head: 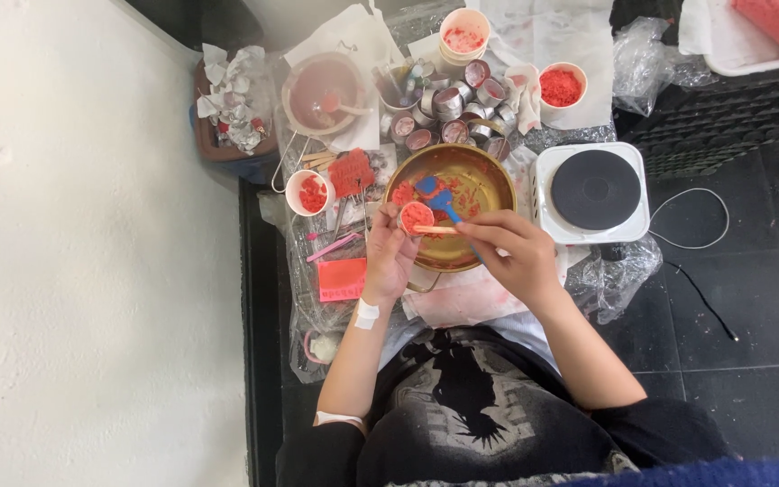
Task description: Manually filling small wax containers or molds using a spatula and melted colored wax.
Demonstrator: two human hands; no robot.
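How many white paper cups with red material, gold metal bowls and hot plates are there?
White paper cups with red material: 3
Gold metal bowl: 1
White hot plate with black round top: 1
Total: 5

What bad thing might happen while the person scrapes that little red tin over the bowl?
Red bits might miss the gold bowl and land on the plastic sheet, because the small tin in the left hand sits near the rim. The wooden stick in the right hand might slip and tip it.
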